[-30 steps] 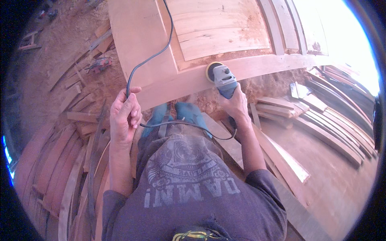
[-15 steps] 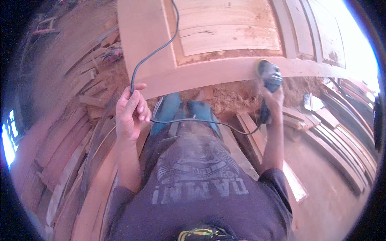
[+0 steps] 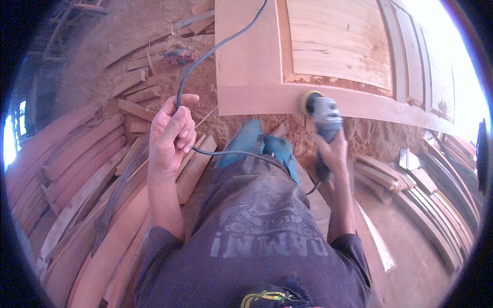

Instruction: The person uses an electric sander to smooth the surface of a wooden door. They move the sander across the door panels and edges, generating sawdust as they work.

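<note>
My right hand [image 3: 335, 152] is wrapped round the body of an angle grinder [image 3: 327, 115] with a grey metal head and a dark blue-green body. Its round disc [image 3: 311, 103], yellow at the rim, is against or just over the near rail of a wooden panelled door [image 3: 251, 98]; I cannot tell if it touches. My left hand [image 3: 173, 128] is raised left of the door's corner, its fingers curled round the dark power cord [image 3: 197, 60]. From that hand the cord runs up over the door, and also across my lap toward the grinder's rear end.
Sawdust covers the ground under the door. Long boards [image 3: 118, 241] lie stacked at the left, and more planks [image 3: 436, 215] at the right. Wood offcuts [image 3: 136, 105] and a red power tool [image 3: 179, 55] lie on the ground at the far left.
The grinder has moved left along the door's near rail, toward its corner. The door appears farther right in view. My left hand keeps its hold on the cord.
</note>
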A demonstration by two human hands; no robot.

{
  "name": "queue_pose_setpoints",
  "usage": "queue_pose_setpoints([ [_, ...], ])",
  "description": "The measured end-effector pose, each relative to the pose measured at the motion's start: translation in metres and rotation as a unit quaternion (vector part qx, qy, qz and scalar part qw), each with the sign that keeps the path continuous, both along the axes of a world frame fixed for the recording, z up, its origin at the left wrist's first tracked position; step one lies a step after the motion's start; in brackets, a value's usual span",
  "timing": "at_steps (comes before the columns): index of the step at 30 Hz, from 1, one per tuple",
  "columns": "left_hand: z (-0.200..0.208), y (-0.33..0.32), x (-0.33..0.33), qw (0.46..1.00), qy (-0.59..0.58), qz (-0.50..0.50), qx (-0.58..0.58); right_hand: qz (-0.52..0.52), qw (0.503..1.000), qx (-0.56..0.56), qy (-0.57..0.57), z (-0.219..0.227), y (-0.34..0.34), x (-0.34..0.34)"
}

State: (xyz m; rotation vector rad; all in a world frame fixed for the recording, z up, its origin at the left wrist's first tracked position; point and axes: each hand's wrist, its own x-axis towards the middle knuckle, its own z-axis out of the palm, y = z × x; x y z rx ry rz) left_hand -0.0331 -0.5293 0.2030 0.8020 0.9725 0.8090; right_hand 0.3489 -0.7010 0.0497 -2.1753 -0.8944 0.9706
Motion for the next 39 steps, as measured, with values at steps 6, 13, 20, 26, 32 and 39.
queue_pose_setpoints([
  [6, -0.011, 0.003, -0.033, 1.0, 0.001, -0.007, -0.028, 0.238, 0.971, -0.031, 0.005, 0.021, 0.055, -0.136],
  [13, -0.019, 0.016, -0.057, 1.0, 0.005, -0.017, -0.018, 0.232, 0.969, -0.073, -0.034, 0.02, 0.063, -0.187],
  [20, -0.032, 0.022, -0.05, 0.998, -0.006, -0.044, -0.044, 0.132, 0.982, -0.118, -0.066, 0.03, 0.039, -0.146],
  [26, -0.034, 0.02, -0.029, 0.996, -0.012, -0.061, -0.062, 0.073, 0.985, -0.137, -0.078, 0.028, 0.016, -0.099],
  [32, -0.038, 0.009, 0.008, 0.995, -0.014, -0.067, -0.079, 0.04, 0.984, -0.15, -0.089, 0.028, -0.004, -0.054],
  [39, -0.036, -0.006, 0.05, 0.994, 0.001, -0.073, -0.078, 0.016, 0.983, -0.155, -0.102, 0.027, -0.023, -0.005],
])
